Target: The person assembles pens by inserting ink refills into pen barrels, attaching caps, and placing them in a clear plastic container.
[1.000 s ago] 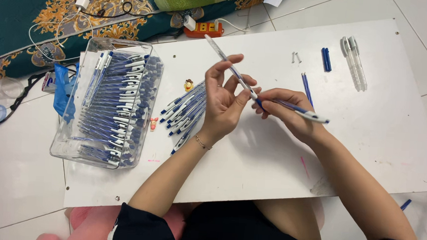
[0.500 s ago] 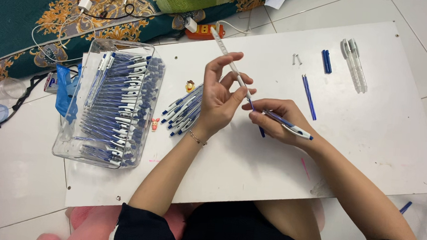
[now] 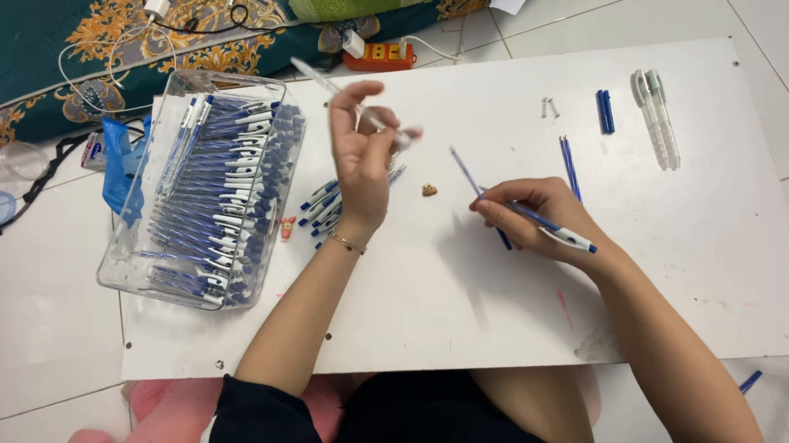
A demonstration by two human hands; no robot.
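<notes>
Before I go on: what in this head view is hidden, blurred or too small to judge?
- Clear pen barrel in the left hand: motion-blurred, so its tip and the grip cannot be made out.
- Loose pens on the white board: partly hidden behind the left wrist; count unknown.
- Blue refill and pen in the right hand: middles covered by fingers.
- Two springs: too small for detail.
- Clear tray: lower pen layers hidden.

Tray of pens (image 3: 205,192) at the board's (image 3: 463,299) left end, loose pens (image 3: 327,210) beside it, pen barrels (image 3: 657,114) far right.
</notes>
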